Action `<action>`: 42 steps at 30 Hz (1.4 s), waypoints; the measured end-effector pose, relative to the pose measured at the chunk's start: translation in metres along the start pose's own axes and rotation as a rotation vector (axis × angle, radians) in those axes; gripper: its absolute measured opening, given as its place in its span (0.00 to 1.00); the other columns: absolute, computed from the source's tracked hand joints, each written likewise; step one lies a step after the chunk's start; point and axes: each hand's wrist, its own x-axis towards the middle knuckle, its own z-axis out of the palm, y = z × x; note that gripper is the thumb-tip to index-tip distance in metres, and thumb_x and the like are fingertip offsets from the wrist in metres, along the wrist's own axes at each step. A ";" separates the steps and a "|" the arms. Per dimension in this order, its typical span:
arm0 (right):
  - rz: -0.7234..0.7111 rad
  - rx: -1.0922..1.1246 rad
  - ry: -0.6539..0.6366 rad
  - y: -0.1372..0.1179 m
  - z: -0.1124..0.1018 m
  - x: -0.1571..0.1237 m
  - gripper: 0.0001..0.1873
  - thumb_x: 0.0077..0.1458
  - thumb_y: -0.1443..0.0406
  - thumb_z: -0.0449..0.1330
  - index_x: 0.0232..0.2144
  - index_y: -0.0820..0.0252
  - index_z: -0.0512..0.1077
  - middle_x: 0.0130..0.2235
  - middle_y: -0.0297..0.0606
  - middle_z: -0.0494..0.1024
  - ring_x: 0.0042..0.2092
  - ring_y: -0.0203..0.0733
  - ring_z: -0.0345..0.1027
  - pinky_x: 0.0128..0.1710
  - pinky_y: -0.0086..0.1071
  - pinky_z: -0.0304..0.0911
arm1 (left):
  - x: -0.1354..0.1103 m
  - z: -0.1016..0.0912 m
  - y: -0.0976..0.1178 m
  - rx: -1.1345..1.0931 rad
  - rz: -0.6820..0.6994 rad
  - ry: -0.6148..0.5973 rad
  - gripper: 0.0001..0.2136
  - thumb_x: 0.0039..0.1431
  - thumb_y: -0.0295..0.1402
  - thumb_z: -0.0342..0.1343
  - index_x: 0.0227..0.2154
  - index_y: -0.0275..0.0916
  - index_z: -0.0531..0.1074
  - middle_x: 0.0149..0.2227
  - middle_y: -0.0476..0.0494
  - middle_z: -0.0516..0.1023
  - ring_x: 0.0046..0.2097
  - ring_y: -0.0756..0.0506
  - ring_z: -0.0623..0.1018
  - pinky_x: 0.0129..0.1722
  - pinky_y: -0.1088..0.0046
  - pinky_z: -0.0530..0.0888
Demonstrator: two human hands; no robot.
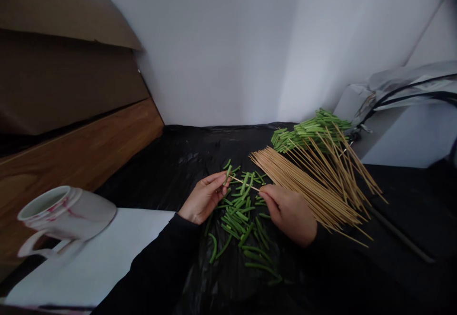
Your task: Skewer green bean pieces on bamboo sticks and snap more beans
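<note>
Between finger and thumb, my left hand pinches a short piece of green bean. My right hand is closed around a thin wooden skewer, whose far end reaches to the bean in my left hand. Two more bean pieces lie across or sit on the skewer's middle; I cannot tell which. Below both hands, loose cut green beans are scattered over black plastic sheeting. Just right of my right hand lies a large bundle of bare skewers.
Behind the bundle, a pile of green beans on skewers rests near the white wall. A white mug stands on white paper at left, below a cardboard box. Black cables run over a white box at right.
</note>
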 end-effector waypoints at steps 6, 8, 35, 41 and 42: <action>0.000 0.013 -0.018 0.000 0.001 -0.001 0.15 0.65 0.65 0.47 0.33 0.60 0.72 0.31 0.38 0.77 0.35 0.40 0.71 0.35 0.30 0.58 | 0.002 0.001 0.000 0.038 0.030 0.036 0.07 0.47 0.23 0.67 0.32 0.31 0.80 0.32 0.43 0.79 0.30 0.54 0.75 0.32 0.82 0.72; -0.003 0.018 -0.015 0.000 0.001 -0.001 0.15 0.65 0.66 0.47 0.33 0.60 0.72 0.31 0.38 0.77 0.34 0.39 0.70 0.35 0.30 0.57 | 0.001 0.001 0.000 0.053 0.037 0.034 0.08 0.46 0.24 0.68 0.32 0.31 0.80 0.31 0.43 0.80 0.31 0.54 0.75 0.33 0.82 0.72; 0.011 0.083 -0.090 -0.001 0.009 -0.004 0.14 0.65 0.66 0.46 0.30 0.60 0.68 0.27 0.36 0.73 0.30 0.38 0.67 0.31 0.31 0.54 | -0.002 -0.001 -0.004 0.207 0.067 -0.130 0.10 0.46 0.33 0.69 0.32 0.33 0.80 0.33 0.45 0.77 0.34 0.53 0.71 0.37 0.78 0.67; 0.002 0.065 -0.023 -0.001 0.010 -0.005 0.14 0.64 0.66 0.47 0.29 0.60 0.68 0.29 0.37 0.74 0.32 0.39 0.68 0.33 0.31 0.55 | -0.002 0.000 -0.006 0.211 0.060 -0.125 0.11 0.45 0.33 0.69 0.31 0.34 0.80 0.33 0.45 0.78 0.34 0.53 0.72 0.39 0.76 0.67; 0.005 0.065 -0.027 -0.001 0.010 -0.005 0.14 0.64 0.66 0.47 0.29 0.60 0.68 0.29 0.37 0.74 0.32 0.39 0.68 0.33 0.31 0.55 | -0.002 0.001 -0.006 0.216 0.061 -0.123 0.10 0.45 0.33 0.69 0.31 0.34 0.80 0.32 0.45 0.78 0.34 0.53 0.72 0.38 0.76 0.67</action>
